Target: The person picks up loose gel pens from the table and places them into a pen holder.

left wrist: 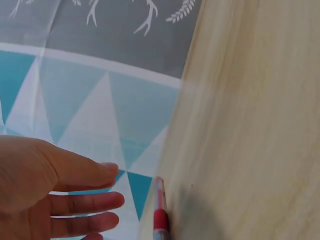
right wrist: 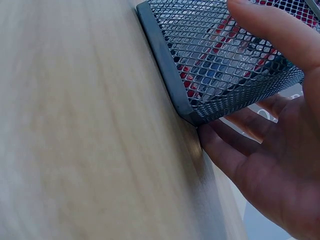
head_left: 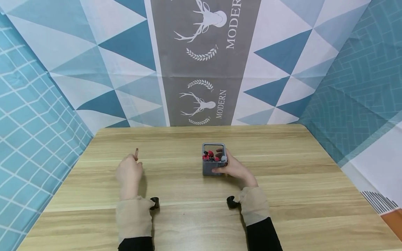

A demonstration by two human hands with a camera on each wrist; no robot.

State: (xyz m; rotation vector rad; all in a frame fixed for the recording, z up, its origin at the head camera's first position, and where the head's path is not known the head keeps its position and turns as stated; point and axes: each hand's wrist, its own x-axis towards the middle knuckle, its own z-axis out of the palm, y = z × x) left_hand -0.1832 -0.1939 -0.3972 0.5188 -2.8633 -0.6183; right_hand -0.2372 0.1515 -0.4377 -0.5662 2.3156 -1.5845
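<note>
My right hand (head_left: 233,167) holds a dark mesh pen holder (head_left: 208,169) by its right side, thumb across the near face and fingers round the back. Through the mesh of the pen holder (right wrist: 220,60), red and other coloured pens show in the right wrist view; their red and black ends (head_left: 210,156) stick up inside. On the left of the table, my left hand (head_left: 129,170) is beside a pen (head_left: 136,153). In the left wrist view the fingers of the left hand (left wrist: 65,190) are spread and fairly straight, and the pen (left wrist: 160,217) with its red part lies just past the fingertips.
The wooden table (head_left: 179,195) has its far edge against a patterned cloth backdrop (head_left: 125,69). Blue tiled cloth (head_left: 31,122) hangs at the left. Black straps (head_left: 232,202) stand out near both wrists.
</note>
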